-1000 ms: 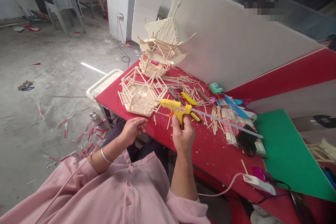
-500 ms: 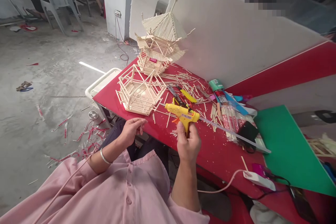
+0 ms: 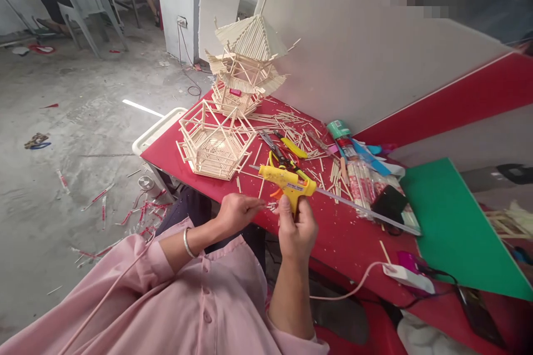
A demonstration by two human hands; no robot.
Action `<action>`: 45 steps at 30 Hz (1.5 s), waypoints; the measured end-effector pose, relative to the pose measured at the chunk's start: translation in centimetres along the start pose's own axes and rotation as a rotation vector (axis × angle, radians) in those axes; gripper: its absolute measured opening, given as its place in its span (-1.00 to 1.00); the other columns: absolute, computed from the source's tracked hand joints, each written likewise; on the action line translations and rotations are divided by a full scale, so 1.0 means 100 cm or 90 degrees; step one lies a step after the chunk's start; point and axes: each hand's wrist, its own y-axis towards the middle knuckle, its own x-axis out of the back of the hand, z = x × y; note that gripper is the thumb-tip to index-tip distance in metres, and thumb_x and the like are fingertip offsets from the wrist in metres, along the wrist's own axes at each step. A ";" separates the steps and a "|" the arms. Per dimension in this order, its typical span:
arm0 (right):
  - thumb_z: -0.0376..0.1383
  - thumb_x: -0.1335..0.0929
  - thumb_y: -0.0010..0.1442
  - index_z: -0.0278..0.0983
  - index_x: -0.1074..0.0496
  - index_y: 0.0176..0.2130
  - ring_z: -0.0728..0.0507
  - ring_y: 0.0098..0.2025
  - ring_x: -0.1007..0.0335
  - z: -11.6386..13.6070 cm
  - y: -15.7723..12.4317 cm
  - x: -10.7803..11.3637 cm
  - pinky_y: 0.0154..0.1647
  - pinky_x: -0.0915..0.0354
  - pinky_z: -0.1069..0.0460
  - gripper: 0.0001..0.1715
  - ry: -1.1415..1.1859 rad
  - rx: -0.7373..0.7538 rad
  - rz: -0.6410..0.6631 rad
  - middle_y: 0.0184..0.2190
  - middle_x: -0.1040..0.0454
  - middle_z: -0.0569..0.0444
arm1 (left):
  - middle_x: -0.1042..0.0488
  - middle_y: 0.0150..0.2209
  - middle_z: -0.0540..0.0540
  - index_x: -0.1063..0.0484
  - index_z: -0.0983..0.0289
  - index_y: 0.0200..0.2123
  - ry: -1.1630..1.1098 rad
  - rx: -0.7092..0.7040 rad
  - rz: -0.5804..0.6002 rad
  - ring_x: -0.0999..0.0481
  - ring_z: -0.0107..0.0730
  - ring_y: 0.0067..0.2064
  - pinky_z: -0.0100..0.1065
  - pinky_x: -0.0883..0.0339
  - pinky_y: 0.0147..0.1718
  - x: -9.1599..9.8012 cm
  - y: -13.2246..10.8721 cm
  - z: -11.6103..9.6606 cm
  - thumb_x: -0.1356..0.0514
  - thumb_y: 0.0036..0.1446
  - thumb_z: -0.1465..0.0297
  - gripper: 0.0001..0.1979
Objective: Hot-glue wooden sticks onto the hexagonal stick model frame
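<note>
My right hand (image 3: 296, 228) is wrapped round the handle of a yellow glue gun (image 3: 287, 178). Its nozzle points left, and a long glue stick (image 3: 353, 201) sticks out of its back. My left hand (image 3: 239, 213) is at the table's front edge, just left of the gun's trigger. Its fingers are pinched together; whether anything thin is between them I cannot make out. Beyond the hands stands a six-sided frame of wooden sticks (image 3: 216, 147), open at the top. Behind it rises a tiered pagoda model (image 3: 250, 47) of the same sticks.
Loose sticks (image 3: 287, 120) are strewn over the red table (image 3: 328, 249). Pliers (image 3: 275, 150) and a yellow-handled tool (image 3: 295, 147) lie behind the gun. Right of them are packed sticks (image 3: 364, 183), a green board (image 3: 458, 233) and a white power strip (image 3: 408, 277). Wrappers litter the floor.
My left hand has moved right, from in front of the stick frame to close by the glue gun. My right hand still holds the gun in about the same place. The view has shifted slightly.
</note>
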 end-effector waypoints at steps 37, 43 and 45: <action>0.29 -0.32 0.06 -0.26 -0.44 -0.23 -0.04 -0.58 -0.36 -0.058 0.022 -0.071 -0.63 -0.18 0.12 -0.30 0.136 -0.200 0.202 -0.56 -0.47 0.14 | -0.24 -0.69 -0.05 -0.31 0.30 -0.65 -0.073 0.176 -0.107 -0.14 -0.55 -0.58 -0.46 0.02 -0.60 0.036 -0.013 0.026 -0.25 0.05 0.04 -0.52; 0.26 -0.32 0.09 -0.25 -0.44 -0.24 -0.04 -0.58 -0.37 -0.058 0.017 -0.059 -0.64 -0.19 0.12 -0.35 0.112 -0.215 0.225 -0.54 -0.48 0.13 | -0.27 -0.69 -0.05 -0.30 0.29 -0.66 -0.095 0.187 -0.101 -0.16 -0.56 -0.61 -0.47 0.01 -0.65 0.035 -0.013 0.029 -0.25 0.03 0.01 -0.50; 0.25 -0.33 0.08 -0.24 -0.44 -0.26 -0.03 -0.60 -0.33 -0.056 0.016 -0.057 -0.66 -0.18 0.12 -0.37 0.115 -0.231 0.232 -0.55 -0.47 0.14 | -0.28 -0.69 -0.04 -0.31 0.29 -0.66 -0.094 0.182 -0.104 -0.17 -0.56 -0.61 -0.48 0.01 -0.65 0.034 -0.013 0.030 -0.25 0.03 0.01 -0.50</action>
